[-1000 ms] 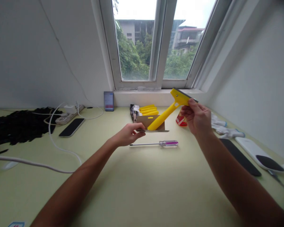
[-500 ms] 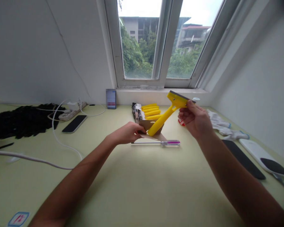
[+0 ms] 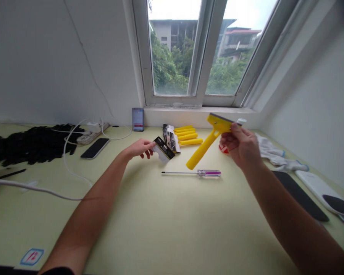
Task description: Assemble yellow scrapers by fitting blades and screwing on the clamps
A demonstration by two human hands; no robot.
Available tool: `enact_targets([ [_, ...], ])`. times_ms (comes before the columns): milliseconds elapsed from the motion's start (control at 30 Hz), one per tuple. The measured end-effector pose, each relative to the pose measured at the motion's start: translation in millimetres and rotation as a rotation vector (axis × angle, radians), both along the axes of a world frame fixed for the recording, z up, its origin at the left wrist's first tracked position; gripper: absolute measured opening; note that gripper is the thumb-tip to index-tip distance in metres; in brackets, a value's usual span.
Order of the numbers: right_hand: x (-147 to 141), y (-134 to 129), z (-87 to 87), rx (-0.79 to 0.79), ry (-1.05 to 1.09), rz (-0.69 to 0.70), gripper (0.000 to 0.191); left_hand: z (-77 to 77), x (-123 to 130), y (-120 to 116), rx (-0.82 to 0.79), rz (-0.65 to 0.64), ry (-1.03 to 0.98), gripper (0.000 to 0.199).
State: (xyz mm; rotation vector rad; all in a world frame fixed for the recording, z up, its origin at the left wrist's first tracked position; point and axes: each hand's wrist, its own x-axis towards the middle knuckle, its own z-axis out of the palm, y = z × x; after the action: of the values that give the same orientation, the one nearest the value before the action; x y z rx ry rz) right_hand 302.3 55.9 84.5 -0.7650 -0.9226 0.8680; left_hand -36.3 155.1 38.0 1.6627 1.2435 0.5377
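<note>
Yellow plastic scraper [image 3: 209,143] with a dark blade edge, clasped at its head by the right hand [image 3: 242,147], handle slanting down just above a purple-handled screwdriver [image 3: 209,173]. Left of the scraper, the left hand [image 3: 139,148] meets a black-and-white packet [image 3: 163,149], grip unclear; earlier, that hand held brown card against the handle's end.

At seven o'clock, a blue-bordered sticker [image 3: 31,256] on the desk [image 3: 172,233] bears red characters, possibly "12"; the black packet's [image 3: 163,148] print is illegible.

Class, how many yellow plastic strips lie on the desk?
4: the yellow plastic strips lie side by side on the desk, right of the package; more may be hidden.
</note>
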Motion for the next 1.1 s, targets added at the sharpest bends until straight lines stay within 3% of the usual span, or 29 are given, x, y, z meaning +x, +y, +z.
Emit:
enact_targets([
  [167, -23.6, 4.3, -23.0, -0.142, -0.047, 0.155, 0.037, -17.6, -26.8, 13.9, -0.043, 0.235, 0.102, 0.031],
  [300, -34.6, 3.8, -33.9, -0.213, -0.083, 0.225, 0.037, -19.2, -49.2, 11.7, -0.08, 0.345, 0.269, 0.053],
  [467, -39.2, 3.6, -39.6, -0.251, -0.045, 0.238, 0.039, 10.2, -65.8, 9.6, 0.027, 0.388, 0.469, 0.064],
  [567, -46.5, 1.5, -40.6, -0.26, -0.016, 0.253, 0.04, 30.0, -41.9, -2.7, 0.211, 0.375, 0.451, 0.062],
  [633, -55.1, -1.7, -39.8, -0.259, -0.014, 0.285, 0.038, 31.2, -8.0, -24.5, 0.309, 0.246, 0.338, 0.053],
  [667, -59.7, -3.6, -39.2, -0.253, -0.011, 0.3, 0.038, 27.2, 11.7, -38.9, 0.309, 0.044, 0.165, 0.05],
  [733, -66.5, -7.7, -39.0, -0.235, -0.013, 0.317, 0.036, 12.9, 49.1, -69.2, 0.116, -0.372, -0.142, 0.051],
  [767, -66.8, -9.5, -39.9, -0.23, -0.028, 0.328, 0.037, 4.4, 63.6, -82.9, 0.016, -0.488, -0.275, 0.05],
  [800, -63.8, -11.1, -42.1, -0.23, -0.061, 0.347, 0.039, -3.9, 73.9, -94.3, -0.048, -0.503, -0.386, 0.048],
  [867, -46.6, -13.5, -50.5, -0.245, -0.226, 0.383, 0.049, -17.1, 80.0, -108.6, -0.037, -0.44, -0.426, 0.04],
  [900, -32.8, -14.6, -57.0, -0.258, -0.369, 0.386, 0.057, -21.6, 76.6, -112.0, 0.043, -0.39, -0.358, 0.036],
  [1033, 31.4, -20.3, -91.4, -0.35, -1.237, 0.162, 0.059, -33.5, 45.5, -114.1, 0.596, -0.261, 0.131, 0.022],
  [1100, 52.0, -24.4, -105.4, -0.319, -1.43, 0.145, 0.044, -40.9, 35.0, -115.6, 0.791, -0.295, 0.337, 0.022],
])
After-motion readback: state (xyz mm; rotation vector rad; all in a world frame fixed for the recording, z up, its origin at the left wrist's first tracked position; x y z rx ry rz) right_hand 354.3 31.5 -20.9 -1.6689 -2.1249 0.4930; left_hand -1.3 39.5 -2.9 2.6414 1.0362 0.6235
